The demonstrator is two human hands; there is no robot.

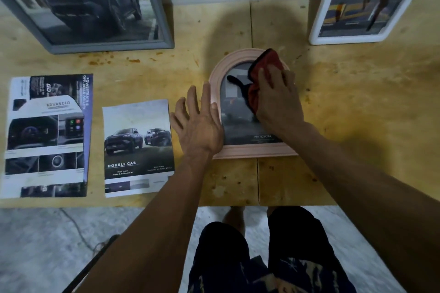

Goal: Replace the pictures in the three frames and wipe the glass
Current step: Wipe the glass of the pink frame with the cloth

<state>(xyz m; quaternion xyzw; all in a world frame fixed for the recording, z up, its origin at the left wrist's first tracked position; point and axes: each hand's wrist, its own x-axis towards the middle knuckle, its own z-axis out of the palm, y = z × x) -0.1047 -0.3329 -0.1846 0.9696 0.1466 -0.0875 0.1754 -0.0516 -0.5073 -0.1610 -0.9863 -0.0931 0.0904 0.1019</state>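
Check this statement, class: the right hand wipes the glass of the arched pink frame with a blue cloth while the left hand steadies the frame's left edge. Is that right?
One detail is wrong: the cloth is red, not blue. The head view shows the right hand pressing it on the glass of the arched pink frame while the left hand steadies the left edge.

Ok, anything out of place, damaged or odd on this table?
Nothing serious. The wooden table shows orange-brown stains near the grey frame. Two loose brochure pages lie flat at the left. The pink arched frame lies flat while the right hand wipes it with the red cloth.
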